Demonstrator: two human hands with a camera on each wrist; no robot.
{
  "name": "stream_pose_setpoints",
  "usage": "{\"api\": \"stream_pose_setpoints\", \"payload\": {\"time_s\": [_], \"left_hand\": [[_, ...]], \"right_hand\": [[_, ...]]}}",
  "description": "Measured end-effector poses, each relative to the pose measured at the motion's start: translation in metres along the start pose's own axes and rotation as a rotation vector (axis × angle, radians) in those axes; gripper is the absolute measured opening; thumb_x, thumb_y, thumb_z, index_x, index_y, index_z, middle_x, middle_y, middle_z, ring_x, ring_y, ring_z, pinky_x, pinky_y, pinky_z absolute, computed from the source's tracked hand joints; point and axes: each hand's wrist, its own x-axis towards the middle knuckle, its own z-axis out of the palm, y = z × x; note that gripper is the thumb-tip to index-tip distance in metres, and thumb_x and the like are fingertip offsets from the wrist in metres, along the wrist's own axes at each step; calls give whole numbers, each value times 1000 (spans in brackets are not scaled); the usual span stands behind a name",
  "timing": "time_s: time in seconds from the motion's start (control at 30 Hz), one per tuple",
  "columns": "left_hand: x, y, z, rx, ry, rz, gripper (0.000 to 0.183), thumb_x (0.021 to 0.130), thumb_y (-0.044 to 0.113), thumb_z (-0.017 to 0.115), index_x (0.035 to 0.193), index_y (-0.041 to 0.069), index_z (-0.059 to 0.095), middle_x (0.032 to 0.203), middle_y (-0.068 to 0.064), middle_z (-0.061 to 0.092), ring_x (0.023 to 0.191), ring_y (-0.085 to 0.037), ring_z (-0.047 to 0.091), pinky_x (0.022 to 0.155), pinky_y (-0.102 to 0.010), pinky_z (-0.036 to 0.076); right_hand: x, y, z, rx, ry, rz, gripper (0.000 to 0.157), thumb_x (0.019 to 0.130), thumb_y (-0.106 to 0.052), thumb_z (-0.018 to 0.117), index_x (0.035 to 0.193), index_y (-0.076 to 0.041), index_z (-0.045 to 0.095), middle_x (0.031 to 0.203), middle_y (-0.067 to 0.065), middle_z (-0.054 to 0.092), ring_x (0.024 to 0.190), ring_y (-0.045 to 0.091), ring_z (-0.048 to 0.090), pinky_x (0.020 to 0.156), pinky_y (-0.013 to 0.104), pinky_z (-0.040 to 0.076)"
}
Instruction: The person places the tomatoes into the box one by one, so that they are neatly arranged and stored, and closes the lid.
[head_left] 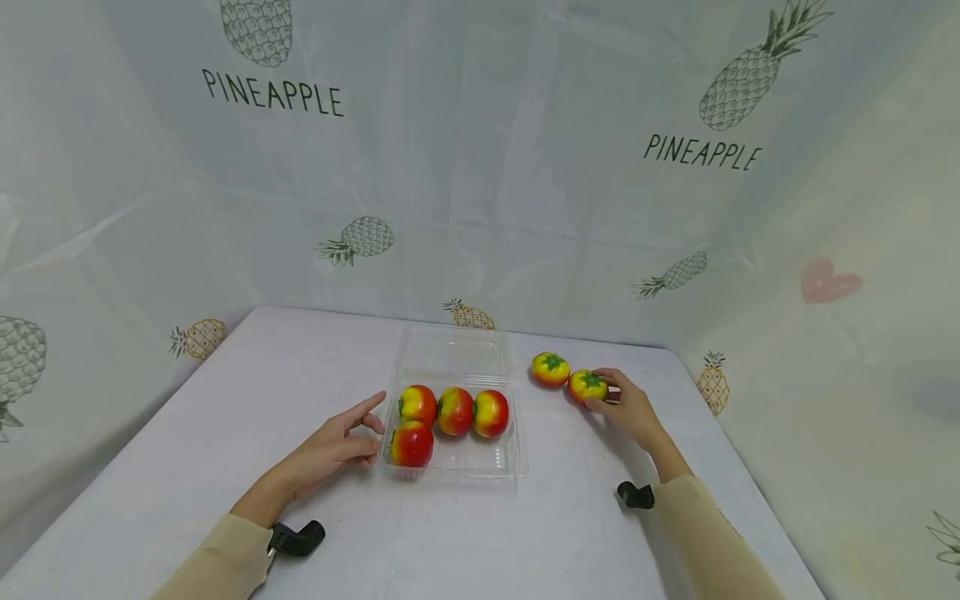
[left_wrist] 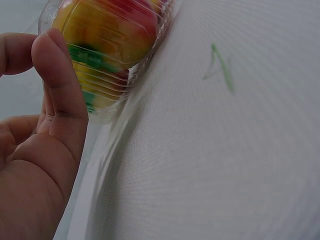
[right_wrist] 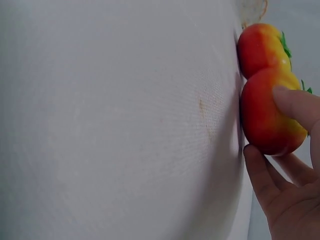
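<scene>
A clear plastic clamshell box (head_left: 480,457) lies with its lid (head_left: 452,354) folded back. Inside it are several red-and-yellow persimmons (head_left: 491,413), three in a row at the back and one at the front left (head_left: 412,444). My left hand (head_left: 330,450) is beside the box's left wall, index finger extended along it; in the left wrist view the thumb (left_wrist: 55,65) overlaps the wall. To the right of the box, my right hand (head_left: 630,408) grips a persimmon (right_wrist: 270,112) between thumb and fingers. Another persimmon (head_left: 550,369) sits right against it, farther back.
A white cloth covers the table (head_left: 570,533). Behind and at the sides hangs a pale curtain (head_left: 480,167) printed with pineapples. Dark wrist cameras (head_left: 298,539) stick out from both sleeves.
</scene>
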Motion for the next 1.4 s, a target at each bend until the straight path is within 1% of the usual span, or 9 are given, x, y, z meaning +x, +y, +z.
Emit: {"api": "stream_pose_setpoints", "payload": {"time_s": [0.2, 0.37, 0.5, 0.73, 0.8, 0.97, 1.13, 1.3, 1.4], "left_hand": [[0, -1, 0, -1, -5, 2, 82, 103, 17, 67, 171, 15, 21, 134, -21, 46, 90, -25, 64, 85, -29, 60], [0, 0, 0, -4, -4, 2, 82, 103, 17, 67, 171, 15, 21, 135, -21, 45, 90, -25, 64, 85, -29, 60], [-1, 0, -1, -3, -1, 1, 82, 103, 17, 67, 171, 15, 21, 134, -21, 45, 89, -24, 64, 85, -29, 60], [-1, -1, -1, 1, 1, 2, 82, 103, 17, 68, 171, 15, 21, 133, -21, 45, 89, -25, 64, 85, -30, 60], [-1, 0, -1, 3, 0, 2, 82, 103, 17, 68, 171, 15, 21, 133, -21, 46, 90, -26, 64, 85, -30, 60], [0, 1, 0, 4, 0, -4, 83, 103, 18, 68, 171, 15, 21, 133, -21, 46, 90, -26, 64, 85, -30, 60], [0, 0, 0, -2, 5, -8, 82, 103, 17, 68, 171, 15, 21, 134, -20, 46, 91, -26, 65, 85, -30, 60], [0, 0, 0, -4, 7, -7, 82, 103, 17, 68, 171, 15, 21, 134, -20, 46, 91, -27, 65, 85, -30, 60], [0, 0, 0, -3, 6, -6, 83, 103, 17, 68, 171, 15, 21, 134, -20, 46, 91, -27, 64, 85, -29, 60]], "right_hand": [[-6, -5, -1, -6, -6, -28, 61, 100, -25, 77, 153, -14, 49, 152, 25, 52, 128, 45, 60, 108, 58, 51], [-11, -17, -2, -18, 12, -66, 58, 100, -28, 77, 151, -14, 51, 150, 25, 55, 125, 44, 62, 107, 58, 52], [-15, -34, -1, -19, 13, -129, 58, 99, -30, 78, 149, -14, 54, 147, 22, 58, 121, 41, 64, 104, 56, 54], [-21, -72, 0, 7, 9, -240, 55, 96, -17, 81, 146, -13, 57, 144, 16, 60, 116, 36, 65, 100, 52, 58], [-23, -82, 1, 12, 1, -258, 56, 95, -16, 81, 145, -12, 58, 143, 16, 60, 115, 36, 66, 99, 51, 59], [-29, -104, 7, -6, -23, -301, 56, 94, -18, 83, 144, -14, 59, 143, 13, 61, 115, 31, 66, 97, 47, 60], [-35, -126, 14, -7, -69, -388, 54, 92, -18, 85, 141, -14, 63, 142, 10, 61, 114, 29, 65, 96, 43, 61], [-41, -147, 21, 9, -118, -464, 52, 90, -17, 87, 138, -14, 65, 133, 3, 63, 109, 25, 65, 92, 40, 62], [-44, -156, 26, 10, -153, -503, 51, 89, -16, 88, 136, -15, 66, 127, 1, 63, 104, 24, 64, 89, 41, 62]]}}
